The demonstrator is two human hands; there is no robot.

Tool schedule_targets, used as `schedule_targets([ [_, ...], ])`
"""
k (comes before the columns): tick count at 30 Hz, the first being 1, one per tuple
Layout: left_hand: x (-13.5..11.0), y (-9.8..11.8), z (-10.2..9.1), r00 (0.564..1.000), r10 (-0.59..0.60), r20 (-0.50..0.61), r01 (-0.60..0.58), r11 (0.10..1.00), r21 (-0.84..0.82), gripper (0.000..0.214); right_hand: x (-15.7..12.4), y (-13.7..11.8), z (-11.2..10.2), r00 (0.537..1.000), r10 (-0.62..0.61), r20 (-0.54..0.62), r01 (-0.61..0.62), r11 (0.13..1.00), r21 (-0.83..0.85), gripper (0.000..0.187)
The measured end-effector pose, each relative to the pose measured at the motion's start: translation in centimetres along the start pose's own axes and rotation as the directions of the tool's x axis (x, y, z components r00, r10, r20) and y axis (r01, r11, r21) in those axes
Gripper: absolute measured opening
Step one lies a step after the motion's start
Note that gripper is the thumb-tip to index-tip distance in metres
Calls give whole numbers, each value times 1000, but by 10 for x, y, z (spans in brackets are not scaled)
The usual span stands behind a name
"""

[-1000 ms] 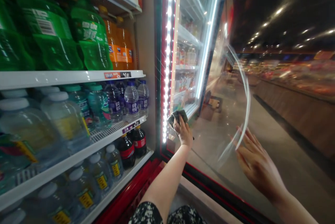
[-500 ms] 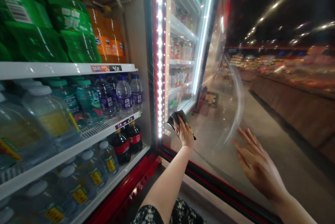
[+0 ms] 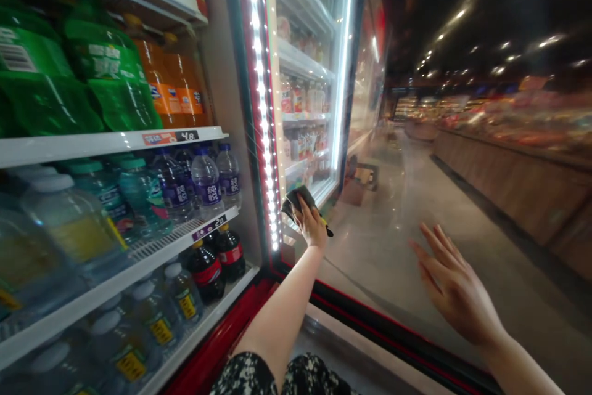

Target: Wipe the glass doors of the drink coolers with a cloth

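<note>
My left hand (image 3: 311, 222) is closed on a dark cloth (image 3: 298, 196), pressed against the glass door (image 3: 383, 253) low near its lit side edge. A bit of yellow and a black tip show beside the cloth, too small to make out. My right hand (image 3: 453, 287) is at the right with its fingers spread and holds nothing. Its palm faces the glass, but I cannot tell whether it touches. A dark door frame with red lines (image 3: 365, 320) runs below both hands.
Left of the door, cooler shelves (image 3: 115, 143) hold green bottles (image 3: 113, 84), orange soda bottles (image 3: 185, 96), water bottles (image 3: 206, 182) and cola bottles (image 3: 231, 253). A bright LED strip (image 3: 261, 93) lines the door's edge. Through the glass appear a floor and a long wooden-sided counter (image 3: 513, 173).
The view has shifted, so the shelves and door sit further left. My left hand and the cloth have moved slightly toward the LED strip. A curved bright streak on the glass no longer shows.
</note>
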State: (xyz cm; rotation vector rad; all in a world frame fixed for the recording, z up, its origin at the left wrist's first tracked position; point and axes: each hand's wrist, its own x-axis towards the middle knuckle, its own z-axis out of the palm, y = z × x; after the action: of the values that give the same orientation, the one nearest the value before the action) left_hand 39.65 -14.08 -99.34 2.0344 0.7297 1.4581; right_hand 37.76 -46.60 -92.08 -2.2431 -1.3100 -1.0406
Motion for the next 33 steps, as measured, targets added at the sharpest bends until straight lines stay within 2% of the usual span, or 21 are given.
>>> schedule_targets([
  [2, -19, 14, 5, 993, 106, 48, -105, 994, -24, 62, 0, 1, 0, 999, 27, -26, -28, 1000, -7, 44],
  [4, -50, 11, 4, 950, 280, 141, -273, 960, -65, 55, -4, 2, 3, 999, 40, -25, -40, 999, -13, 45],
  [6, -75, -7, -4, 760, 587, 279, -578, 807, -123, 54, -10, 4, 6, 999, 35, 2, -35, 999, -17, 46],
  [7, -82, -18, -9, 683, 657, 319, -653, 745, -136, 55, -14, 6, 7, 999, 30, 14, -30, 999, -19, 47],
  [8, -83, -29, -14, 657, 670, 344, -674, 727, -129, 56, -17, 8, 7, 999, 26, 22, -26, 999, -22, 47],
  [9, -79, -36, -18, 680, 643, 352, -652, 750, -112, 56, -20, 11, 6, 999, 23, 24, -23, 999, -26, 47],
  [11, -60, -37, -19, 828, 481, 288, -491, 870, -41, 57, -23, 19, 1, 1000, 25, 11, -25, 999, -34, 47],
  [13, -38, -16, -12, 940, 295, 169, -301, 954, 10, 63, -23, 27, -4, 999, 37, -11, -38, 998, -42, 49],
  [15, -25, 17, 1, 976, 206, 74, -208, 978, 23, 69, -22, 34, -6, 998, 49, -32, -50, 997, -51, 52],
  [17, -29, 46, 13, 973, 225, 54, -226, 974, 10, 68, -22, 39, -5, 997, 55, -49, -58, 996, -65, 56],
  [18, -38, 54, 16, 955, 284, 84, -285, 959, 0, 66, -22, 41, -3, 997, 57, -56, -61, 995, -74, 58],
  [19, -49, 57, 16, 917, 374, 143, -375, 927, -14, 63, -22, 42, 0, 997, 56, -61, -61, 995, -83, 60],
  [20, -61, 54, 15, 858, 466, 219, -470, 882, -33, 60, -23, 44, 3, 996, 53, -66, -59, 994, -91, 62],
  [23, -90, 23, 1, 627, 666, 404, -687, 717, -117, 55, -26, 49, 10, 997, 22, -78, -31, 994, -110, 70],
  [24, -93, 12, -5, 591, 683, 430, -711, 692, -122, 56, -28, 52, 12, 997, 7, -82, -16, 993, -114, 73],
  [25, -92, 4, -9, 610, 664, 432, -700, 707, -99, 56, -30, 54, 13, 996, -8, -90, -3, 993, -117, 75],
  [27, -79, 5, -11, 738, 572, 359, -606, 795, -21, 58, -35, 59, 14, 993, -24, -112, 10, 993, -119, 78],
  [29, -60, 29, -5, 877, 439, 194, -453, 891, 33, 62, -40, 64, 13, 989, -27, -148, 10, 994, -111, 77],
  [30, -52, 48, 0, 916, 386, 107, -392, 919, 37, 65, -42, 66, 12, 985, -30, -169, 12, 994, -104, 76],
  [31, -46, 68, 7, 935, 354, 32, -355, 934, 34, 67, -44, 68, 11, 981, -37, -191, 19, 995, -95, 75],
  [33, -45, 106, 20, 925, 376, -53, -374, 927, 33, 70, -47, 73, 9, 969, -51, -241, 34, 997, -73, 73],
])
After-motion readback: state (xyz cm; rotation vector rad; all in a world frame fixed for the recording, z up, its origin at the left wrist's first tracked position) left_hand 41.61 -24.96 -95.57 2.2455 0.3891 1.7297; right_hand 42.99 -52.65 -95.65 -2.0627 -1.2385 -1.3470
